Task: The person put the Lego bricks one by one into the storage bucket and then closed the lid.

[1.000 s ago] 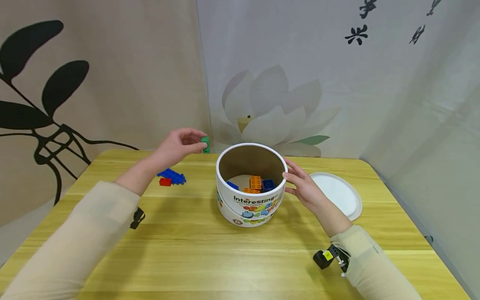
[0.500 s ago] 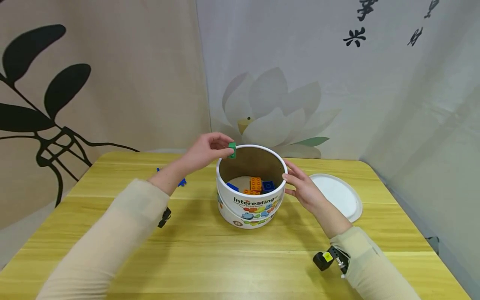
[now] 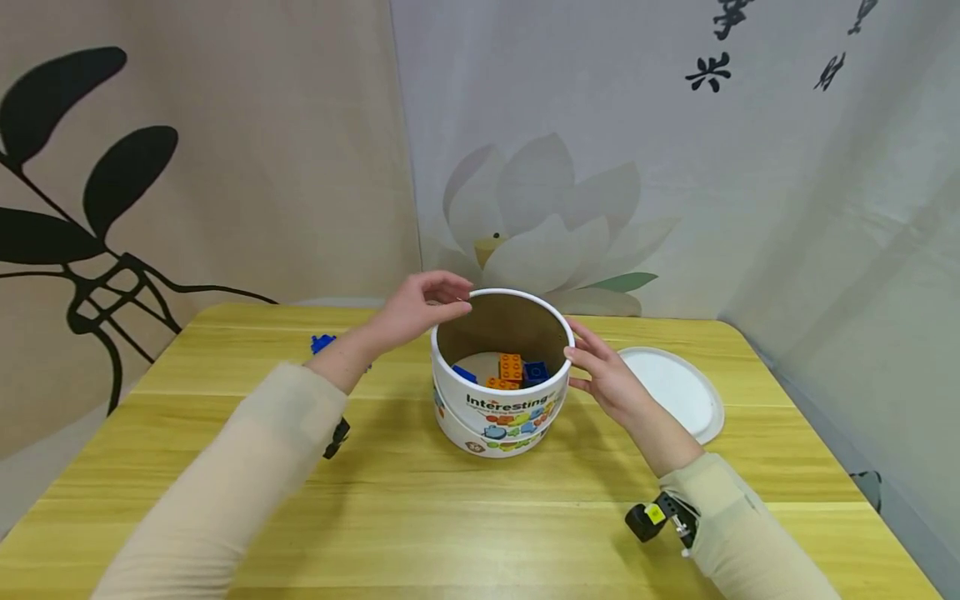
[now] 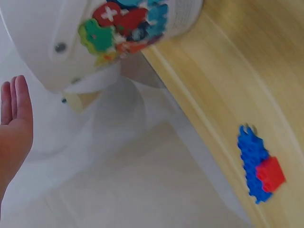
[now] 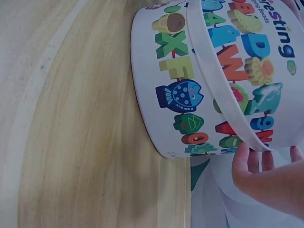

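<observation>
A white bucket with printed pictures and a carrying handle stands upright on the table. Inside it lie orange blocks, a dark blue block and a flat blue piece. My left hand hovers at the rim's far left side, fingers loosely extended and nothing between them. With my right hand I hold the bucket's right side, thumb near the rim and fingers along the outer wall. The green block is out of sight.
Left of the bucket, a blue studded piece lies on the table beside a red block; my left forearm partly covers them in the head view. A white round lid lies right of the bucket. A printed curtain hangs behind the table.
My left hand has moved right from above the table's back left to the bucket's rim and let go of the green block. My right hand has stayed on the bucket.
</observation>
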`<state>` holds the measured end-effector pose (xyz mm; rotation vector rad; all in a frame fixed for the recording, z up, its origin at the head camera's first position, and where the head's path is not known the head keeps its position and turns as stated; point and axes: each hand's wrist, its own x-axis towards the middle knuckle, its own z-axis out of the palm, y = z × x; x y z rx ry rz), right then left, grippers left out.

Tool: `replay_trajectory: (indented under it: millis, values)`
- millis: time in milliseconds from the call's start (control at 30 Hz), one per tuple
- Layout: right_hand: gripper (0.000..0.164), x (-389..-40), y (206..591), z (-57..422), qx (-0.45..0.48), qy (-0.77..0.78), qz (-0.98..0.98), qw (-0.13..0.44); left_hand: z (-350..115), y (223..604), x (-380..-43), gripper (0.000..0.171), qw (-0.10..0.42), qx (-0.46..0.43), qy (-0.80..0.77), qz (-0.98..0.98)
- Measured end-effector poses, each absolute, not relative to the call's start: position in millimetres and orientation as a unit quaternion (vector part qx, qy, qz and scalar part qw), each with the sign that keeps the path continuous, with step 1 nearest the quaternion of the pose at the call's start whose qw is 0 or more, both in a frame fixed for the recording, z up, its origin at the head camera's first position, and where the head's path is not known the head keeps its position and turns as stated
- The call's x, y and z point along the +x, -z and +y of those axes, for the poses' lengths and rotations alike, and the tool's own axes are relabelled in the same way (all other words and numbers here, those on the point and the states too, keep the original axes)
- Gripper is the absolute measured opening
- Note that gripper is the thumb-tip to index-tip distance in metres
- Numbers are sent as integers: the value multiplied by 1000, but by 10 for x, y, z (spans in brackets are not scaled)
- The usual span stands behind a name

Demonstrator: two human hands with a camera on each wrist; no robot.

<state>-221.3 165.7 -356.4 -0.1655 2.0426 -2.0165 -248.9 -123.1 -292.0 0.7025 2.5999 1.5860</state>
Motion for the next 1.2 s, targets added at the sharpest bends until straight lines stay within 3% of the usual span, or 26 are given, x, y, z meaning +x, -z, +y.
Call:
replay_trajectory:
  millis: [167, 433, 667, 1200]
  values:
    - [56, -2223, 3549, 1674, -57, 693, 707, 129, -1541, 3007, -2552, 35, -24, 179, -505, 844]
    - [55, -2229, 3541, 1708, -59, 691, 709, 126, -2227, 3376, -2571, 46, -11, 72, -479, 875]
    - [57, -2224, 3575, 1726, -72, 694, 706, 124, -2656, 3713, -2516, 54, 1, 33, -456, 889]
    - [57, -2218, 3584, 1673, -69, 692, 707, 128, -2901, 4142, -2460, 50, 45, 28, -404, 913]
